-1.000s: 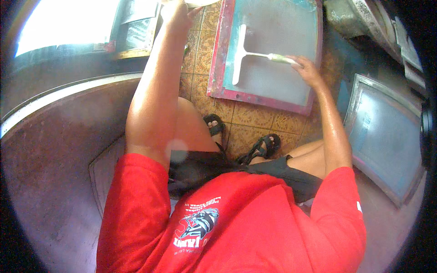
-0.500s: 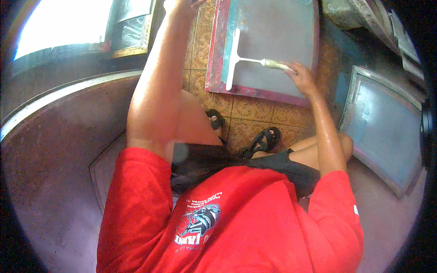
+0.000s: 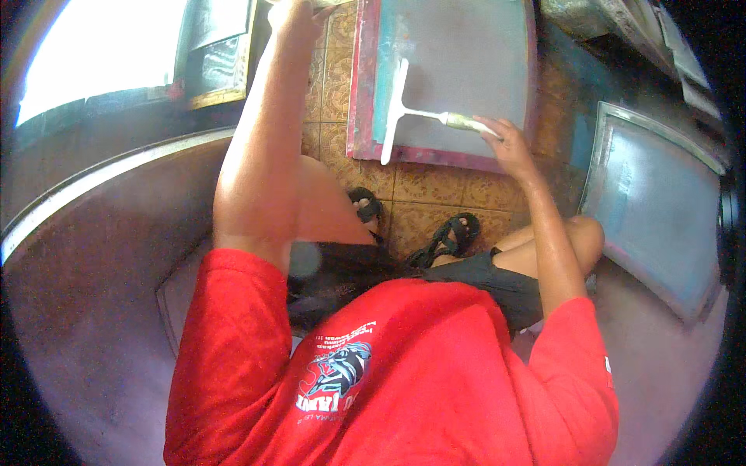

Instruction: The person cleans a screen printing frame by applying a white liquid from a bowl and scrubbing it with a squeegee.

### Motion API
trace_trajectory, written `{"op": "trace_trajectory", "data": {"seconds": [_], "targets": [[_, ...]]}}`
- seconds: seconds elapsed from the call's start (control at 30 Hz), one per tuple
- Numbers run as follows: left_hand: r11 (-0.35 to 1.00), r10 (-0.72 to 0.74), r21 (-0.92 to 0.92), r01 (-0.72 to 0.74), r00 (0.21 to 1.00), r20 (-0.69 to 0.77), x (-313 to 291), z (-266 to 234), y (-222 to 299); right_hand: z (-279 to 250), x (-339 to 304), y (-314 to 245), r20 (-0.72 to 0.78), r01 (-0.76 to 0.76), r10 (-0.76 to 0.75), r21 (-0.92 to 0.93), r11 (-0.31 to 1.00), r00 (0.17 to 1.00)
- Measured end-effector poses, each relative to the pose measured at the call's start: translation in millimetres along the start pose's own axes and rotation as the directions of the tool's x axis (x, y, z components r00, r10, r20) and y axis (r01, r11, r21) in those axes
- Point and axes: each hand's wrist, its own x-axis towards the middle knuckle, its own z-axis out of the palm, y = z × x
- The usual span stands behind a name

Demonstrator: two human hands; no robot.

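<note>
A white T-shaped squeegee (image 3: 395, 111) is in my right hand (image 3: 509, 147), which is closed round the end of its pale handle. Its long blade lies over the left part of a framed mesh screen (image 3: 466, 78) with a pinkish-red border. My left hand (image 3: 294, 14) reaches to the top edge of the view, left of that screen. A pale strip shows beside its fingers, but the picture's edge cuts the hand off, so its grip is hidden.
Another framed screen (image 3: 657, 206) leans at the right. A raised brown wall with a pale rim (image 3: 116, 175) curves along the left. Patterned brown tiles (image 3: 423, 186) lie under my sandalled feet. A bright panel (image 3: 101, 54) stands at the upper left; grey, worn objects (image 3: 614, 27) fill the upper right.
The squeegee has moved slightly down and left with my right hand, and its blade now reaches the screen's lower border. My left hand has come slightly lower in the view.
</note>
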Motion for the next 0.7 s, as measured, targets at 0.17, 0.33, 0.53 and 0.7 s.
{"op": "trace_trajectory", "data": {"seconds": [0.17, 0.33, 0.53, 0.7], "targets": [[1.0, -0.023, -0.003, 0.023, 0.989, 0.148, 6.2, 18.9, -18.7, -60.3, -50.3, -3.6, -0.332, -0.148, 0.223, 0.235, 0.961, 0.916], [0.975, -0.043, -0.179, 0.128, 0.909, 0.416, 63.6, 19.1, -59.3, -149.5, -102.4, 25.8, -0.493, -0.466, 0.561, 0.314, 0.827, 0.665], [1.0, -0.008, -0.001, 0.012, 0.74, 0.673, 74.3, 61.3, -83.6, -185.9, -254.2, 125.9, -0.742, -0.732, 0.457, -0.067, 0.678, 0.49], [0.548, 0.349, 0.118, -0.828, 0.354, 0.868, 91.8, 56.0, -60.0, -82.3, -350.1, 164.7, -0.701, -0.885, 0.684, 0.168, 0.434, 0.202]]}}
